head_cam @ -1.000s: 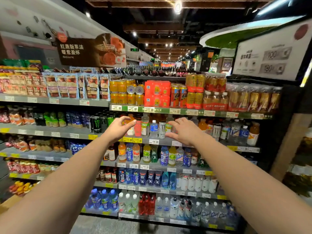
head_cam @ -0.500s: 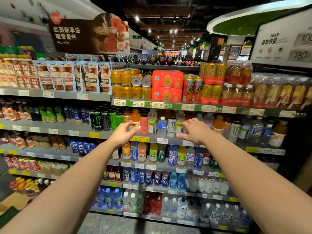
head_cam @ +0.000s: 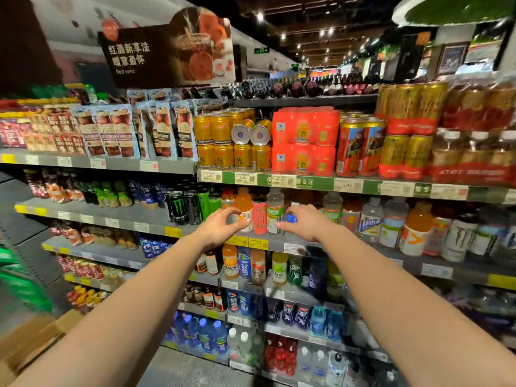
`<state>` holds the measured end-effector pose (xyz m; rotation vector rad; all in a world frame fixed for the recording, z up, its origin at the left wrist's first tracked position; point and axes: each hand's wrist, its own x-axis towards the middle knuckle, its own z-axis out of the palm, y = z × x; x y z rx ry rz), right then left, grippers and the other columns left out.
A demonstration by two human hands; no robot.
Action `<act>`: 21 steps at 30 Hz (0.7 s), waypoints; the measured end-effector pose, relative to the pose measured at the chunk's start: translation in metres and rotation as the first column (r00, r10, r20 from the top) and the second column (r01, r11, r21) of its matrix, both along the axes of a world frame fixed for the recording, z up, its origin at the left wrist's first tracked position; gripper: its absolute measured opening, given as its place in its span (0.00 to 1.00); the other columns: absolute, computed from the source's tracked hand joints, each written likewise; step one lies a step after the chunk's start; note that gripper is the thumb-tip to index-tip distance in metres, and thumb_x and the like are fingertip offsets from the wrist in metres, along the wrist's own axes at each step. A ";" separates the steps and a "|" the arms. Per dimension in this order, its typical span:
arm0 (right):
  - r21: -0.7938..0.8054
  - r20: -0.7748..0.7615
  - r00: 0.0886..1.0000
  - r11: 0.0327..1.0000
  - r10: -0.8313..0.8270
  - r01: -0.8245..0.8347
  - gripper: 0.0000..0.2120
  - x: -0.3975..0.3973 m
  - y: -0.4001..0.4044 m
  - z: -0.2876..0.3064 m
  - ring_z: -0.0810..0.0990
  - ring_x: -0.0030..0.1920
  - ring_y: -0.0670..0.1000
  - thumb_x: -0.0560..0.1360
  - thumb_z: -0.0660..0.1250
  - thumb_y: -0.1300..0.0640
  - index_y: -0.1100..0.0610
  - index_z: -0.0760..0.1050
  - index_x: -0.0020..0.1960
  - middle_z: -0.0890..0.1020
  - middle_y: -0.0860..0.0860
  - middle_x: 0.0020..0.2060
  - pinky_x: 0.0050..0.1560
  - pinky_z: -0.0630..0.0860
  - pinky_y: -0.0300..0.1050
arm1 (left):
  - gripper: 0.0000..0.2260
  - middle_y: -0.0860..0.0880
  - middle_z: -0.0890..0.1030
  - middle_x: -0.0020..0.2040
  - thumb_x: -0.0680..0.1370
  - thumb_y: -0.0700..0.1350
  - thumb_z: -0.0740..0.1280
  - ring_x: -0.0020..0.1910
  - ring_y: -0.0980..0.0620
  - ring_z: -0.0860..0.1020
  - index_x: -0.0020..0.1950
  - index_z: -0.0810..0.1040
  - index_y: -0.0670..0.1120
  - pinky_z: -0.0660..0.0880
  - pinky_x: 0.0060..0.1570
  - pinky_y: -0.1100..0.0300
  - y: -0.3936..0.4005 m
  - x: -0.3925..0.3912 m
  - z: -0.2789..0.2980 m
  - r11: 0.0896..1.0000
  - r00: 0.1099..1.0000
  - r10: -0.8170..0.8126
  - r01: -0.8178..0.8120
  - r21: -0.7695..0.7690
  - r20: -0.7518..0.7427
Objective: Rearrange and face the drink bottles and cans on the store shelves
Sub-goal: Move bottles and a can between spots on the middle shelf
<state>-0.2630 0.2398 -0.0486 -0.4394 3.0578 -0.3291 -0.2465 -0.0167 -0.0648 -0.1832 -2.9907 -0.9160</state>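
On the second shelf [head_cam: 145, 223] stand mixed drinks. My left hand [head_cam: 220, 227] curls its thumb and fingers round the lower part of an orange juice bottle [head_cam: 243, 203]. My right hand [head_cam: 305, 223] closes round a small blue-labelled bottle [head_cam: 291, 218], mostly hidden behind the fingers. Between the two hands stand a pink can [head_cam: 259, 217] and a clear bottle with a green label [head_cam: 275, 212]. Black and green Monster cans [head_cam: 184, 205] stand just left of my left hand.
The shelf above carries gold cans [head_cam: 223, 143], red multipacks [head_cam: 304, 141] and tall red cans [head_cam: 360, 146]. More bottles [head_cam: 391, 222] fill the second shelf to the right, with lower shelves of bottles [head_cam: 257, 265] beneath. A cardboard box [head_cam: 36, 339] lies on the floor at left.
I have stepped closer to the shelves. Both hands moved forward and inward to the second shelf, and their fingers have curled round bottles there.
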 end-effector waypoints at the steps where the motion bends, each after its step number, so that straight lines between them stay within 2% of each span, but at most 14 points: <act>1: -0.040 0.030 1.000 0.999 0.008 -0.007 0.40 -0.007 -0.005 -0.008 0.68 0.71 0.60 0.76 0.59 0.29 0.56 0.64 0.77 0.71 0.59 0.71 0.67 0.71 0.55 | 0.36 0.45 0.69 0.75 0.72 0.74 0.61 0.73 0.45 0.68 0.73 0.70 0.53 0.65 0.72 0.47 0.000 -0.005 -0.004 1.000 1.000 0.002 -0.002 -0.009 0.022; 5: -0.137 0.071 0.997 0.990 0.042 -0.032 0.39 -0.031 -0.020 -0.036 0.68 0.71 0.58 0.74 0.61 0.29 0.53 0.66 0.75 0.71 0.56 0.71 0.67 0.71 0.57 | 0.28 0.44 0.68 0.74 0.78 0.64 0.65 0.73 0.44 0.68 0.74 0.70 0.52 0.65 0.69 0.52 0.004 -0.028 -0.021 1.000 0.997 0.003 -0.004 0.022 0.080; 11: -0.350 0.034 0.998 0.936 0.045 -0.031 0.30 -0.066 -0.034 -0.056 0.69 0.70 0.54 0.75 0.66 0.34 0.51 0.72 0.71 0.73 0.52 0.70 0.67 0.69 0.52 | 0.27 0.45 0.67 0.74 0.79 0.62 0.66 0.73 0.44 0.68 0.74 0.70 0.51 0.66 0.67 0.53 -0.006 -0.067 -0.038 0.992 0.993 -0.010 -0.004 0.122 0.117; 15: -0.532 0.067 0.997 0.845 -0.026 0.058 0.27 -0.093 -0.054 -0.071 0.74 0.66 0.50 0.73 0.71 0.37 0.51 0.76 0.66 0.77 0.48 0.66 0.65 0.72 0.50 | 0.25 0.46 0.67 0.75 0.79 0.61 0.66 0.72 0.47 0.69 0.73 0.70 0.52 0.66 0.66 0.55 -0.023 -0.094 -0.056 0.983 0.992 -0.038 0.016 0.181 0.121; 18: -0.645 0.079 0.994 0.756 -0.077 0.109 0.22 -0.112 -0.072 -0.080 0.78 0.60 0.48 0.73 0.74 0.42 0.52 0.78 0.62 0.80 0.46 0.59 0.58 0.73 0.44 | 0.24 0.46 0.69 0.74 0.80 0.58 0.66 0.71 0.47 0.71 0.73 0.71 0.49 0.67 0.66 0.56 -0.036 -0.116 -0.071 0.975 0.990 -0.089 0.064 0.214 0.111; 21: -0.737 0.086 0.987 0.658 -0.135 0.154 0.18 -0.129 -0.093 -0.091 0.78 0.53 0.45 0.72 0.76 0.47 0.53 0.79 0.59 0.80 0.45 0.53 0.53 0.70 0.39 | 0.22 0.47 0.74 0.69 0.78 0.58 0.69 0.67 0.49 0.74 0.68 0.75 0.49 0.70 0.67 0.53 -0.053 -0.141 -0.086 0.966 0.992 -0.078 0.051 0.255 0.098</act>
